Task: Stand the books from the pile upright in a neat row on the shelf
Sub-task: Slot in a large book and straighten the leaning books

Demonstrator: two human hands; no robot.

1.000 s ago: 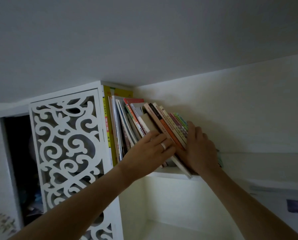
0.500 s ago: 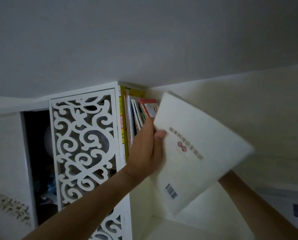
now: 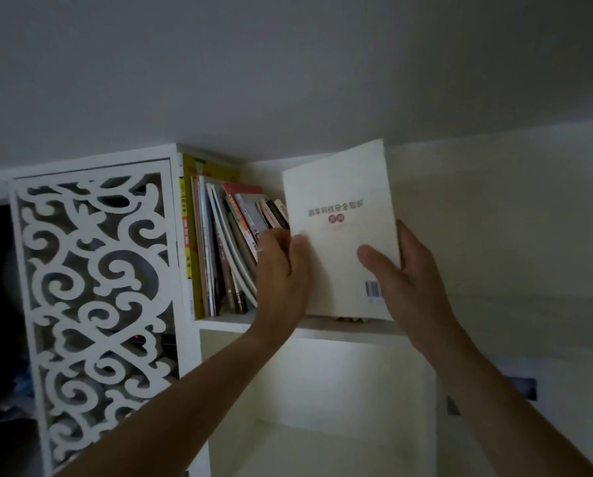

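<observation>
Two hands are working at the upper shelf (image 3: 326, 327), seen from below. Farthest left, a white cabinet door (image 3: 95, 284) with scrolled cut-outs is standing beside the shelf opening. Next, a row of books (image 3: 226, 249) is sitting on the shelf, the leftmost upright with a yellow spine, the others leaning leftward. The left hand (image 3: 281, 273) is gripping the left edge of a white book (image 3: 339, 235), thumb on the cover, fingers curled behind. That book is standing upright at the shelf's front, cover facing the camera, carrying a line of Chinese characters too blurred to read, a small red mark and a barcode. The right hand (image 3: 408, 280) is clasping its right edge, thumb across the cover.
</observation>
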